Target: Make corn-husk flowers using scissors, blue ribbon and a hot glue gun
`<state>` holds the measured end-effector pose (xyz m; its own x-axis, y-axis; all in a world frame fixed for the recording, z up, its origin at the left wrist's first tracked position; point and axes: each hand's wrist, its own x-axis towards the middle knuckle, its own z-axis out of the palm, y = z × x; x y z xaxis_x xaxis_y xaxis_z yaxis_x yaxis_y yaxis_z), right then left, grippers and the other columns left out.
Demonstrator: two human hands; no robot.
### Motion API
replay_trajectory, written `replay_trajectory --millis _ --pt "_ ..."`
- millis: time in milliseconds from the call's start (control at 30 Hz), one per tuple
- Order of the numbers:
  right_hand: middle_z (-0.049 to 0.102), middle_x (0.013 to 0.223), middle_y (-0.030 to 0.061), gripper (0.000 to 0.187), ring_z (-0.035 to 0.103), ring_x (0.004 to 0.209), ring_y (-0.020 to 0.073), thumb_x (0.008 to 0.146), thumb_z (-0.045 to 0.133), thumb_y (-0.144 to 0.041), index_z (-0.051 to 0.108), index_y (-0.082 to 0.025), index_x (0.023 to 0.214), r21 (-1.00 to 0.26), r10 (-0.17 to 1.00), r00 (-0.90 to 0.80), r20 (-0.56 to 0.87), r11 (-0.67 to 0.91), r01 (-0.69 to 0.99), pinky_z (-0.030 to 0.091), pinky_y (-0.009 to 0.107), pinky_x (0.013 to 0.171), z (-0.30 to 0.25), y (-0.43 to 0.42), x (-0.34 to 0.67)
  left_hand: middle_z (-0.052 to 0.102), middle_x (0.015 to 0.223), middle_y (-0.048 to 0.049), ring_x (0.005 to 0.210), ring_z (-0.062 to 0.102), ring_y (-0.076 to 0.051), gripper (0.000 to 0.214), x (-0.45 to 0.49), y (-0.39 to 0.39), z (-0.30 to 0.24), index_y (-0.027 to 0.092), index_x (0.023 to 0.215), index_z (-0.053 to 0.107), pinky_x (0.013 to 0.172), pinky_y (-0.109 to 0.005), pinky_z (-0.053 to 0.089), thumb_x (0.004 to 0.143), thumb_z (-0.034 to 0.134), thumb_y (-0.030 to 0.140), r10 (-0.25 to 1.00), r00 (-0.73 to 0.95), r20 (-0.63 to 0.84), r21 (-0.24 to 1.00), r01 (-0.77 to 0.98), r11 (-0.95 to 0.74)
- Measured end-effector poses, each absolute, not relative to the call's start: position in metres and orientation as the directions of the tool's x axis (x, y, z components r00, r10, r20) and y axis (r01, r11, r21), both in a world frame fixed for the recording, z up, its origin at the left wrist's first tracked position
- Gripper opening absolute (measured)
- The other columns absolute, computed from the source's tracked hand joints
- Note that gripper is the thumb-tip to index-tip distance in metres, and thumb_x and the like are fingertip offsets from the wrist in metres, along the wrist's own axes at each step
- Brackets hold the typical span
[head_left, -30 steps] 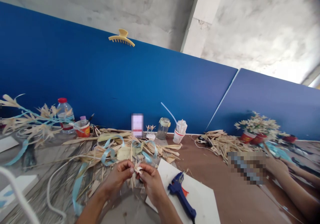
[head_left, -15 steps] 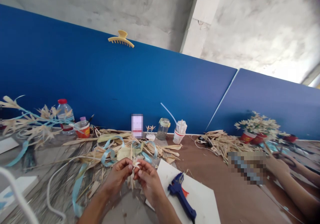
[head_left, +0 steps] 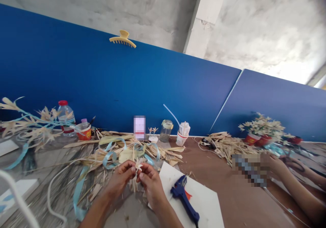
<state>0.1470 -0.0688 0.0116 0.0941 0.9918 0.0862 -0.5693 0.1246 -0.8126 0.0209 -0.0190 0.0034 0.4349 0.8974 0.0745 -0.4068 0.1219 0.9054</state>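
The left hand [head_left: 121, 178] and the right hand [head_left: 152, 183] meet at the near middle, thumbs and fingertips pinching a small husk flower [head_left: 139, 165] between them. The flower is held above the surface [head_left: 241, 204], its pale petals fanning out past the fingertips to the far side, with one reaching right. Its base is hidden by the fingers, so its long axis can only be judged as running roughly near to far. A thin pale strip shows below the fingertips; whether it belongs to the flower cannot be told.

Just right of the right hand, a blue glue gun [head_left: 183, 200] lies on a white board [head_left: 209, 209], its long axis slanting from far left to near right, the handle end nearest. Beyond the hands spreads a heap of dry husks [head_left: 155, 150], with curls of light-blue ribbon [head_left: 106, 160] among them. To the left, a white cable [head_left: 50, 199] winds over the surface.

Farther off, along the blue partition [head_left: 152, 82], stand a phone [head_left: 139, 127] with a blurred screen, a glass jar [head_left: 166, 133] and a paper cup [head_left: 181, 139]. At far left, a red-capped bottle [head_left: 66, 114] rises behind a branch of husk flowers [head_left: 33, 119]. On the right, a co-worker's hand [head_left: 277, 164] is near potted flowers [head_left: 265, 127].
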Motion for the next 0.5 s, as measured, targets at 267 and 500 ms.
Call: replay_trajectory --millis 267,500 --pt "0.06 0.066 -0.0011 0.023 0.05 0.057 0.0104 0.06 0.079 -0.03 0.068 -0.018 0.077 -0.832 0.987 0.127 0.1 0.153 -0.533 0.041 0.024 0.06 0.017 -0.069 0.144 0.06 0.061 0.0016 0.057 0.049 -0.012 0.025 0.023 -0.018 0.003 0.017 0.07 0.066 0.059 -0.025 0.037 0.067 0.076 0.04 0.922 0.368 0.117 0.953 -0.304 0.0" --pt "0.056 0.06 -0.0033 0.019 0.049 0.055 0.0114 0.06 0.076 -0.029 0.06 -0.019 0.066 -0.848 0.971 0.223 0.088 0.191 -0.495 0.041 0.025 0.058 0.01 -0.064 0.141 0.06 0.056 0.0006 0.057 0.053 -0.015 0.026 0.029 -0.023 0.013 0.017 0.063 0.065 0.059 -0.026 0.04 0.064 0.076 0.041 0.922 0.371 0.114 0.972 -0.232 -0.027"
